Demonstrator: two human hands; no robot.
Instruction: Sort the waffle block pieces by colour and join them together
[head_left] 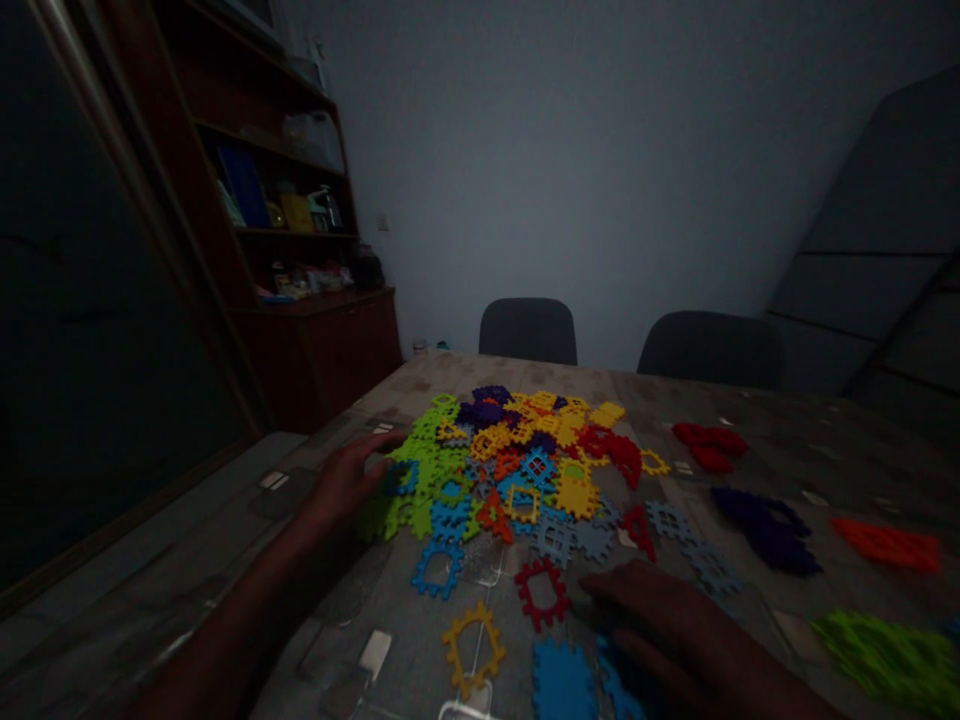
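Observation:
A wide heap of interlocking plastic building pieces lies on the table, in several colours. My left hand point(354, 478) is at the heap's left side, its thumb and fingers spread beside green pieces point(429, 455) and a blue piece point(403, 478). My right hand point(660, 615) hovers low at the near right, fingers stretched out, above a partly covered blue piece point(616, 685). Left of its fingertips lies a red square frame point(541, 593). Closer to me are a yellow frame point(474, 648) and a solid blue square point(562, 680). What lies under my right palm is hidden.
Separate groups of pieces sit on the right: red point(709, 445), purple point(766, 530), orange point(886, 545) and green point(889, 655). Two dark chairs point(527, 330) stand behind the table point(360, 635). A wooden cabinet point(337, 345) with shelves is at the left.

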